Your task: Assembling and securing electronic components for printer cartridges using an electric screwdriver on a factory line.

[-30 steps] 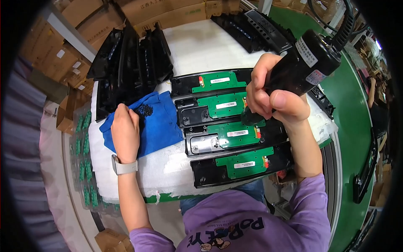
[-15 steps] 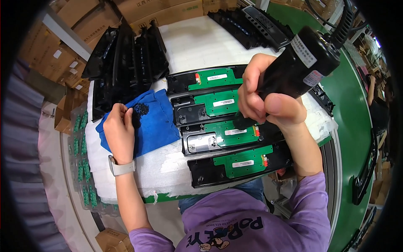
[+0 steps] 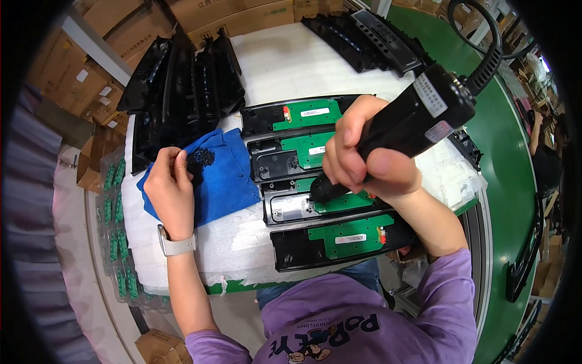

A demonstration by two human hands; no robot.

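Note:
My right hand (image 3: 376, 155) is wrapped round a black corded electric screwdriver (image 3: 418, 109). Its tip meets the left part of the green circuit board (image 3: 339, 204) in the third black panel (image 3: 270, 209) from the back. Three similar panels with green boards lie beside it, the nearest panel (image 3: 291, 250) closest to my body. On the left, my left hand (image 3: 171, 191) is at a pile of small black screws (image 3: 203, 159) on a blue cloth (image 3: 227, 182). Its thumb and fingers are pinched together; whatever is between them is too small to make out.
Black plastic housings (image 3: 182, 91) are stacked at the back left, and more black parts (image 3: 364, 42) lie at the back right. Clear trays of green boards (image 3: 115, 230) stand left of the table. Cardboard boxes (image 3: 236, 15) line the far side. The screwdriver's coiled cord (image 3: 488, 67) hangs at upper right.
My right hand has brought the screwdriver left and a little lower, its tip shifting from the board's middle to its left part. My left hand has barely moved at the screw pile.

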